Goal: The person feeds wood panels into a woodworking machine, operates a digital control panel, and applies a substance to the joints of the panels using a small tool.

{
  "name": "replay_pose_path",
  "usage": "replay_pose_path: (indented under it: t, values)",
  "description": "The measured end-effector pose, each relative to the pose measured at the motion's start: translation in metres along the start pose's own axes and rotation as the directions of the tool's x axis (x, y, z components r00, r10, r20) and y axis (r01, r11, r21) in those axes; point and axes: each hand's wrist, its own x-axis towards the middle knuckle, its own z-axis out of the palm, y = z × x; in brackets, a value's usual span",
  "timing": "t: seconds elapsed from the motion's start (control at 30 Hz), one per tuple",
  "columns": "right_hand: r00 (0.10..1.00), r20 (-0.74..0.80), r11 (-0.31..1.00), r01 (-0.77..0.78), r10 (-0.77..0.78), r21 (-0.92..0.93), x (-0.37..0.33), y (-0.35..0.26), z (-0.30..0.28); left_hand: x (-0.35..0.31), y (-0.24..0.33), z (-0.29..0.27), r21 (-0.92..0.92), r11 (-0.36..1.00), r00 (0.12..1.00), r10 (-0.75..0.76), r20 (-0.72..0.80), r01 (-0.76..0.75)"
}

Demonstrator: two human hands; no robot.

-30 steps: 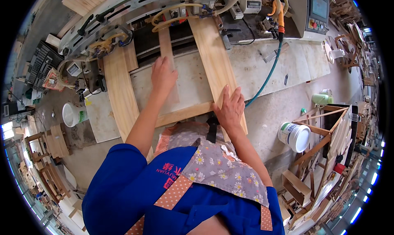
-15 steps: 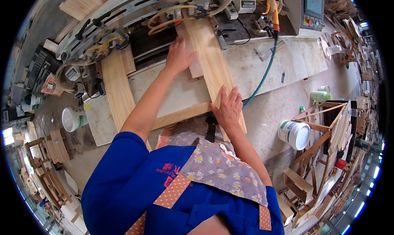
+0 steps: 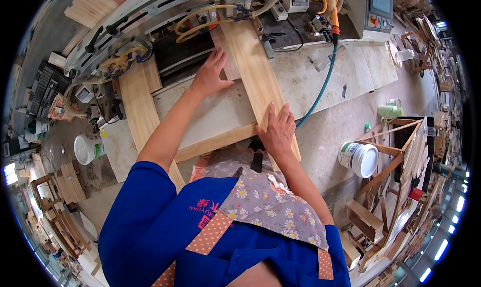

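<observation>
A long pale wooden board (image 3: 253,61) runs from under the machine toward my body. My right hand (image 3: 278,129) lies on its near end, fingers spread. A narrower, shorter board (image 3: 228,61) sits against the long board's left side, its far end hidden under the machine. My left hand (image 3: 210,74) is at this short board's near end, fingers stretched forward along its left edge, thumb by its end. Farther left lies another long board (image 3: 138,101) with a short piece (image 3: 150,75) beside it. Between the two long boards, close to my apron, runs a wooden crosspiece (image 3: 215,142).
A metal machine beam (image 3: 165,16) with yellow hoses spans the far side. A control panel (image 3: 381,11) stands far right. A teal hose (image 3: 325,86) hangs over the pale worktop (image 3: 305,76). White buckets (image 3: 358,159) and wooden frames stand on the floor.
The short board has slid farther under the machine along the long board. My left hand has shifted slightly left and back to its near end. My right hand stays on the long board.
</observation>
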Motion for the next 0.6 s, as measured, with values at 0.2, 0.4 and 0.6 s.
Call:
replay_pose_path:
  t: [0.2,0.4,0.6]
  values:
    - [1.0,-0.027,1.0,0.009,-0.009,0.004,0.0,0.0,0.004,-0.002,-0.002,0.003,0.009,1.0,1.0,-0.01,-0.009,0.01]
    - [1.0,-0.001,1.0,-0.02,0.02,0.015,0.003,-0.001,0.004,-0.018,0.022,0.005,-0.218,0.96,0.963,-0.213,-0.167,0.174]
    - [1.0,-0.002,0.999,-0.023,0.023,0.024,0.002,0.0,0.007,-0.061,0.077,0.037,-0.839,0.217,0.759,-0.578,0.301,0.499]
